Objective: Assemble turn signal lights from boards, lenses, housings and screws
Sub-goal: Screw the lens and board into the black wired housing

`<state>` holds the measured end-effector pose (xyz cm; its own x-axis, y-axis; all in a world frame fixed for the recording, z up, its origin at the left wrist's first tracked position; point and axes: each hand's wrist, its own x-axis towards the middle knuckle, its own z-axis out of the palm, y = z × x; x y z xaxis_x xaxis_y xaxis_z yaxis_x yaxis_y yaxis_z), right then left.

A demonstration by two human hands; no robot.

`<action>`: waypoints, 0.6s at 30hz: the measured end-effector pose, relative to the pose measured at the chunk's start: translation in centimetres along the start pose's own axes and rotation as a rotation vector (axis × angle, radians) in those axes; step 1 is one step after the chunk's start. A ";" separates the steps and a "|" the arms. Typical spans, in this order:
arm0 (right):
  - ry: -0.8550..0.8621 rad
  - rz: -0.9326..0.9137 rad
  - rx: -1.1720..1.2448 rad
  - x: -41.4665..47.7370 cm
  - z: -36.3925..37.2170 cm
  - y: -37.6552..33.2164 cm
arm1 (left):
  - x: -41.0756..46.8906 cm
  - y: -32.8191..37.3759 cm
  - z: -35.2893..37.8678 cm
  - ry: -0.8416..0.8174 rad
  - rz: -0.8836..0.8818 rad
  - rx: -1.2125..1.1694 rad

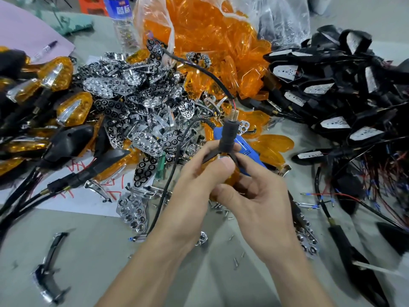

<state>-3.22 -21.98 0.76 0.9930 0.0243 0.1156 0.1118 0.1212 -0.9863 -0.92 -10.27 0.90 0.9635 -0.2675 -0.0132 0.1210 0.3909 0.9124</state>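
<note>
The turn signal light is held stem-up over the desk's middle. The left hand pinches its black housing, and the right hand curls round the orange lens side. It looks light and stiff. The glossy lens is probably slippery and easy to crack, so the matte housing or stem is the safer hold. A blue screwdriver lies just behind, with loose screws below and a bag of lenses at the far edge.

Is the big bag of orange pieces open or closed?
Open. The bag has a wide gaping mouth, and orange lenses spill out of it onto the table.
</note>
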 end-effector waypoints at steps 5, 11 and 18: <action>0.015 -0.037 0.036 0.2 0.6 -0.1 | 0.1 0.5 0.7 0.049 0.069 -0.048; 0.042 0.015 0.066 0.5 1.2 -0.1 | 0.5 0.2 0.5 0.113 0.026 -0.094; 0.026 0.102 -0.047 0.9 -0.5 0.4 | 1.1 -0.3 -2.0 0.073 -0.071 -0.061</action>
<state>-2.26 -22.43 0.45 0.9999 0.0079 0.0121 0.0115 0.0729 -0.9973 0.62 -8.94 -0.18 0.9665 -0.2328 -0.1085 0.2018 0.4270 0.8814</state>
